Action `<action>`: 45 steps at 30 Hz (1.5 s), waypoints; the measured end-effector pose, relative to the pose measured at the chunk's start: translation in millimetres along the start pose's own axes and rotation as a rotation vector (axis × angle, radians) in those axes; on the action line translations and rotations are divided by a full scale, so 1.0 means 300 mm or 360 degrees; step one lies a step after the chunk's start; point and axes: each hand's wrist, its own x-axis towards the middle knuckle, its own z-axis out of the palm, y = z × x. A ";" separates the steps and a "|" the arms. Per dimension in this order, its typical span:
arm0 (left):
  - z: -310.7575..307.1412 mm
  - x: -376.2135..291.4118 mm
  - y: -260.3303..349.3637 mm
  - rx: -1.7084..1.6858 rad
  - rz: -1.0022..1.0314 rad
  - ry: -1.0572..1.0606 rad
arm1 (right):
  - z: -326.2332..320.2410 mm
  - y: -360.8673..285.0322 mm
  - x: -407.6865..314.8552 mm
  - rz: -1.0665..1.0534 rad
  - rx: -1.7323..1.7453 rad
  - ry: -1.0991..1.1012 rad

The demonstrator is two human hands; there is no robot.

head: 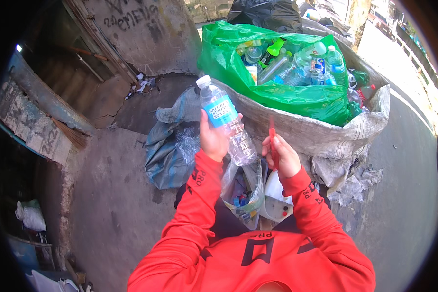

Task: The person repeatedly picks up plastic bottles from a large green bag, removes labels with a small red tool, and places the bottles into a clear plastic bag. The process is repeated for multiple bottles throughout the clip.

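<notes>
My left hand [215, 137] is closed around a clear plastic bottle [241, 140] with a white cap and a blue label, tilted with its cap up and to the left. In my right hand [283, 153] is a small red-handled tool [273, 149], upright, its tip blurred; it looks like a knife or cutter. Tool and bottle are apart. Below the hands, a clear plastic bag [257, 182] holds bottle caps and scraps, beside a white plastic container [275, 200]. Past the hands, a green plastic bag [295, 98] full of empty bottles sits in a large woven sack [372, 127].
A grey-blue woven sack [158, 157] with clear plastic bottles in its mouth lies left of my hands. Behind the green bag is a black garbage bag [264, 14]. A marked concrete wall [149, 40] and a broom [69, 133] stand to the left. Crumpled sacking [354, 186] lies on the floor at right.
</notes>
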 end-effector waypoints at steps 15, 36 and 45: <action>-0.073 -0.090 -0.024 0.1131 0.0742 0.0231 | 0.215 -0.003 0.111 -0.0285 -0.0785 -0.0177; -0.096 -0.050 -0.090 0.0358 0.0045 0.0133 | 0.178 0.062 0.202 -0.0841 -0.1004 0.0486; -0.078 -0.064 -0.013 0.0205 -0.1026 -0.0891 | 0.055 -0.098 0.337 -0.0840 -0.0717 0.0530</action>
